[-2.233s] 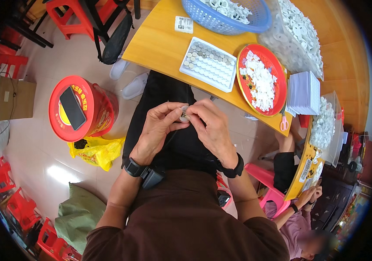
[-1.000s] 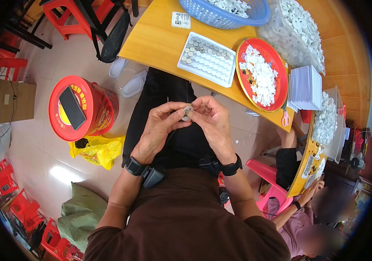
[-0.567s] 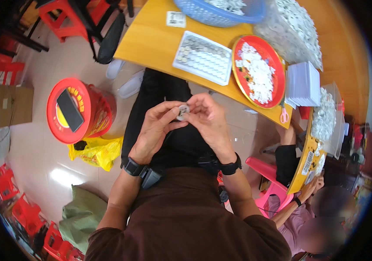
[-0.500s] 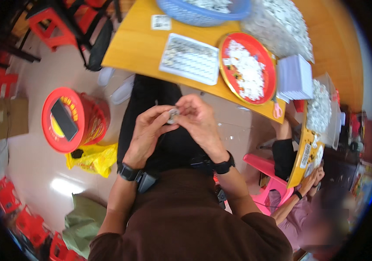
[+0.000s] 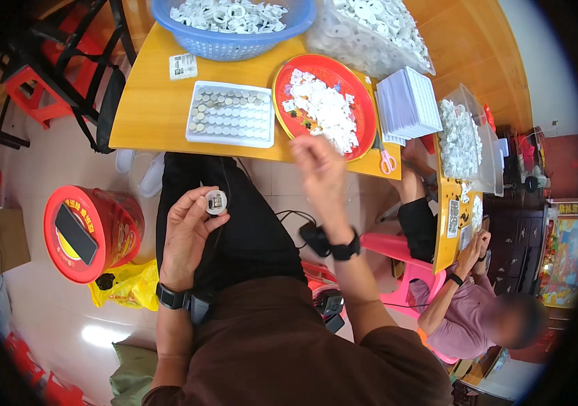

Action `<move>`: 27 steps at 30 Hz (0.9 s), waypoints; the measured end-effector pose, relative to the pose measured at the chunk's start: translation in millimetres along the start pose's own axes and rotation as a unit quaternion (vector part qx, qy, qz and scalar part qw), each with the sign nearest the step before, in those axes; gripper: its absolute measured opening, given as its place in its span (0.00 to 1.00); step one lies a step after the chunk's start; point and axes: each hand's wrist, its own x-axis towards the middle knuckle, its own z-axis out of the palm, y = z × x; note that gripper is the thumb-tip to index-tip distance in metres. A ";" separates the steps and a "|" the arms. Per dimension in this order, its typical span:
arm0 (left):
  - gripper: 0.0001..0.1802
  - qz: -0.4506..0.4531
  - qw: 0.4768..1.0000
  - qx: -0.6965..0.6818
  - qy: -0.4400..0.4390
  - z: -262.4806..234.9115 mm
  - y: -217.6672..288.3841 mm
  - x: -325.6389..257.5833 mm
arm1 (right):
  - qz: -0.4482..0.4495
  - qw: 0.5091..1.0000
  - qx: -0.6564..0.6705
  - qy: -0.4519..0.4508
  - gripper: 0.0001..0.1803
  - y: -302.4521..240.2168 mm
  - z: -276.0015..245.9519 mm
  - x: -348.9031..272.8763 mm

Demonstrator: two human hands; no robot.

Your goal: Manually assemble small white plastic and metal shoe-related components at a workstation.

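Between the thumb and fingers of my left hand (image 5: 191, 227) is a small round white plastic housing (image 5: 216, 201), its inner side with metal parts facing up, held over my lap. My right hand (image 5: 322, 172), smeared by motion, is at the table edge just below a round red tray (image 5: 281, 91) of small white pieces (image 5: 329, 111); whether its fingers hold anything does not show. Left of that tray lies a white compartmented tray (image 5: 231, 139) with round silvery button cells (image 5: 201, 116) in part of its pockets.
A blue basket (image 5: 228, 46) and a clear bin (image 5: 343, 51) of white parts stand farther back. Stacked white trays (image 5: 404, 105) and pink-handled scissors (image 5: 387, 162) are at right. A red bucket (image 5: 123, 220) stands at left; a co-worker (image 5: 465, 318) sits at right.
My hands were together at the housing. Now the right hand has parted from it and moved up toward the red tray, while the left keeps the housing, lower and farther left. The view has shifted.
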 end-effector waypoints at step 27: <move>0.13 -0.027 0.999 -0.025 -0.007 -21.3 -0.7 2.3 | -0.068 0.947 -0.248 -0.192 0.07 19.7 -37.8 53.7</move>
